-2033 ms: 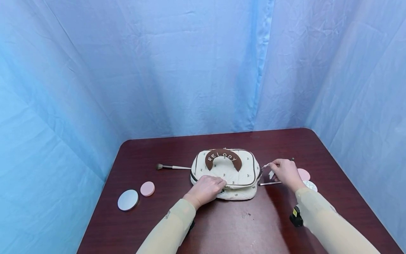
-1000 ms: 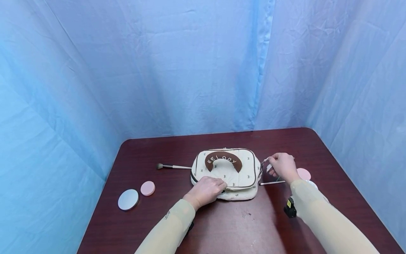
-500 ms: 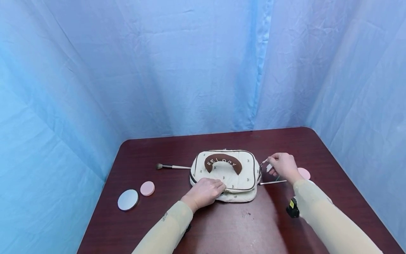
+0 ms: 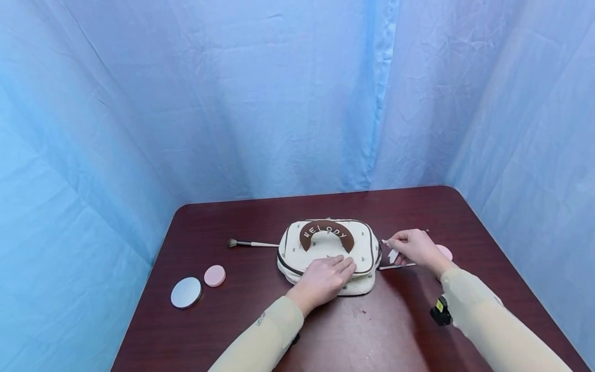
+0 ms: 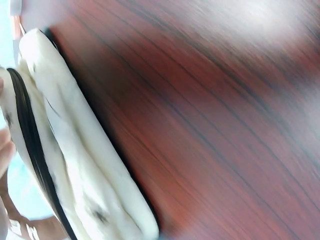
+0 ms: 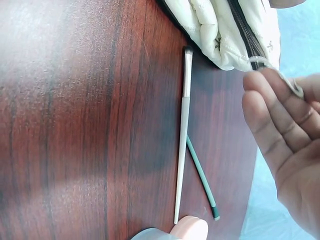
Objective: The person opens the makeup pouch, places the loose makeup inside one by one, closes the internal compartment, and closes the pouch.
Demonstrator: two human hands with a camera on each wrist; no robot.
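A cream zip makeup bag (image 4: 290,248) with small bow prints and a brown MELODY handle (image 4: 345,238) lies mid-table. My left hand (image 4: 325,281) rests on the front of its top, fingers stretched over the fabric. The left wrist view catches only part of those fingers beside the dark zipper (image 5: 31,127). At the bag's right corner, my right hand (image 4: 416,249) pinches the zipper pull's pale cord (image 6: 286,82) between thumb and finger; its other fingers are fairly straight. A white ribbon-like piece (image 4: 393,256) hangs below the pinch. The zipper looks closed along the visible edge.
A makeup brush (image 4: 253,244) reaches the bag's left side. Farther left lie a pink round case (image 4: 215,276) and a larger whitish one (image 4: 186,292). Right of the bag are a thin pale brush (image 6: 184,115), a green stick (image 6: 201,175) and another pink round case (image 6: 191,229).
My left hand has let go of the bag's front edge and slid right onto its top. My right hand, still pinching the cord, has shifted slightly towards the person and left.
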